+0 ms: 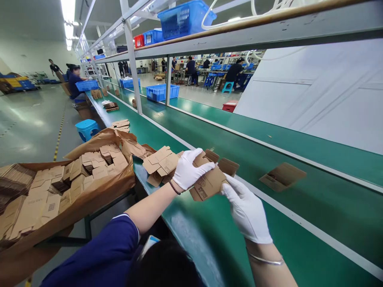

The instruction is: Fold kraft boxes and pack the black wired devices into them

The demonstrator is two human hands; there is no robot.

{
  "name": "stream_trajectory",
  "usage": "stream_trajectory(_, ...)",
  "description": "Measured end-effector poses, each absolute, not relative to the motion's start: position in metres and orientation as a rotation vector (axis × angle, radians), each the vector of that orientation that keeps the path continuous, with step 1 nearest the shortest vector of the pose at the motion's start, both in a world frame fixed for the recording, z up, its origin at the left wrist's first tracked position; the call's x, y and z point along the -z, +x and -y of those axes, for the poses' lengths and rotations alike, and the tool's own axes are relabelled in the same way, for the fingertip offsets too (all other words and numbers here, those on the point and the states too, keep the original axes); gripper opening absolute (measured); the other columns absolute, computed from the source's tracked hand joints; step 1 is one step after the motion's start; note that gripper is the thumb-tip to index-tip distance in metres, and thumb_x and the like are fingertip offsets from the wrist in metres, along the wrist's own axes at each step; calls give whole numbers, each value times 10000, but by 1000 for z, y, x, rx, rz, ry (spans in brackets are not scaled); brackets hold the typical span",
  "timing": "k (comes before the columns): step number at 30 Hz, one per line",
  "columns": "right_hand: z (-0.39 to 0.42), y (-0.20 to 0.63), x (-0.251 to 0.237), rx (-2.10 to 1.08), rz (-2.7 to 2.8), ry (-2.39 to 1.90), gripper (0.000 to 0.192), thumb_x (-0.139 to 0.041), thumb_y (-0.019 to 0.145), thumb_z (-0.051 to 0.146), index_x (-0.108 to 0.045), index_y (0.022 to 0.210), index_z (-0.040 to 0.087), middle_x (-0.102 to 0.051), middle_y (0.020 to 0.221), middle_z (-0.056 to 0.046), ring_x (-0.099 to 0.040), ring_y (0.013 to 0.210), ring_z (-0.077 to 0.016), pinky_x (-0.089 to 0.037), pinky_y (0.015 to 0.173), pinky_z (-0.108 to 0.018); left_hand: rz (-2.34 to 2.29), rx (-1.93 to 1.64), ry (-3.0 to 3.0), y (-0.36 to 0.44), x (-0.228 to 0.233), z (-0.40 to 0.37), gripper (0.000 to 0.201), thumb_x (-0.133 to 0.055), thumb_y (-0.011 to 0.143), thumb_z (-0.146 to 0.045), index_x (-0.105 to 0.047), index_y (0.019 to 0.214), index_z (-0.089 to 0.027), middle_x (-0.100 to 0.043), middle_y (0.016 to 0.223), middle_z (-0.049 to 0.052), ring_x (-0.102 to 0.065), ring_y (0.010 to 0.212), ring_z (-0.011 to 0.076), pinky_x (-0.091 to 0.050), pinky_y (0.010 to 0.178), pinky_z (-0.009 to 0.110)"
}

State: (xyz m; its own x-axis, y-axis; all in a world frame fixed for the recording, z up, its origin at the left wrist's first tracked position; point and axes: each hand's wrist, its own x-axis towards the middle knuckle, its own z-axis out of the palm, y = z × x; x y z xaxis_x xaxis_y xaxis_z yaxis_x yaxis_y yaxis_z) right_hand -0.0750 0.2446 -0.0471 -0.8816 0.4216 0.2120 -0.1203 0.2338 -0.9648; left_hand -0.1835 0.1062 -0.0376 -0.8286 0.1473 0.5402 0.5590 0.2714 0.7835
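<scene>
Both my hands wear white gloves and hold one small brown cardboard box [209,184] with dark print above the green bench. My left hand [191,169] grips its left and upper side, thumb lying across the top. My right hand [245,207] pinches the right edge between thumb and fingers. Behind the held box, an open-flapped box [229,166] is partly hidden. To the left of my left hand lies a loose pile of flat carton blanks [161,161]. Another open box [283,176] sits on the green belt to the right.
A paper-lined bin [128,181] of stacked flat cartons stands at left. A shelf [239,38] with blue baskets [185,18] runs overhead on white posts [131,59]. A blue crate [161,92] rests across the belt; a blue stool [87,128] is on the floor. Other people work farther off.
</scene>
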Motion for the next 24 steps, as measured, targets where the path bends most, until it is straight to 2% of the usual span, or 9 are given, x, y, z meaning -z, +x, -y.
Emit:
stream_trajectory(4,-248,-76,62,-1832,1948,-289,580,-791,686,595,-718,1131,230,-706,1238,-89,-662,1112,-276,-559,946,-413,2177,1567,-852,-184,42,-103,366,-630,903,-458,-670,1148,-189,-710,1146,104,-650,1103,245,-511,1042,411)
stream_trajectory(7,-251,-82,74,-1842,1773,-385,522,-803,672,568,-691,1032,206,-696,1210,-114,-674,1026,-250,-563,866,-397,2181,1889,-947,-178,49,-108,308,-483,977,-414,-692,1027,-193,-738,1089,85,-676,1057,220,-523,1027,391)
stream_trajectory(11,-251,-83,84,-1797,1582,-452,456,-768,699,593,-626,865,193,-691,993,-77,-653,859,-206,-546,772,-361,2023,2490,-843,-162,61,-122,320,-473,966,-443,-637,869,-186,-721,949,68,-674,935,196,-551,947,370)
stream_trajectory(14,-250,-79,91,-1816,1556,-486,426,-676,795,621,-574,852,211,-666,905,-29,-625,788,-177,-530,725,-326,1899,2692,-680,-152,68,-133,356,-530,925,-523,-539,767,-205,-639,810,32,-607,778,167,-554,831,354)
stream_trajectory(16,-250,-77,95,-1864,1587,-532,406,-618,846,624,-563,926,230,-661,868,0,-616,733,-168,-530,689,-318,1886,2744,-585,-147,70,-137,409,-562,896,-580,-484,724,-218,-570,730,8,-538,683,147,-541,759,344)
stream_trajectory(18,-248,-77,97,-1910,1625,-553,436,-569,877,638,-559,1076,250,-685,912,2,-642,746,-181,-548,688,-328,1898,2750,-524,-145,69,-139,457,-578,872,-628,-459,699,-222,-516,684,-8,-487,638,136,-519,708,336)
stream_trajectory(21,-238,-72,94,-2043,1695,-505,598,-453,909,708,-506,1322,279,-684,1227,-49,-692,958,-225,-580,732,-345,1869,2729,-489,-145,64,-135,513,-604,833,-683,-453,686,-216,-480,656,-28,-461,618,121,-485,674,316)
stream_trajectory(24,-227,-62,88,-2188,1781,-438,684,-406,902,754,-468,1416,306,-586,1423,-58,-660,1135,-254,-596,769,-352,1823,2757,-571,-146,57,-129,548,-633,799,-708,-460,683,-202,-500,646,-33,-469,610,105,-458,658,293)
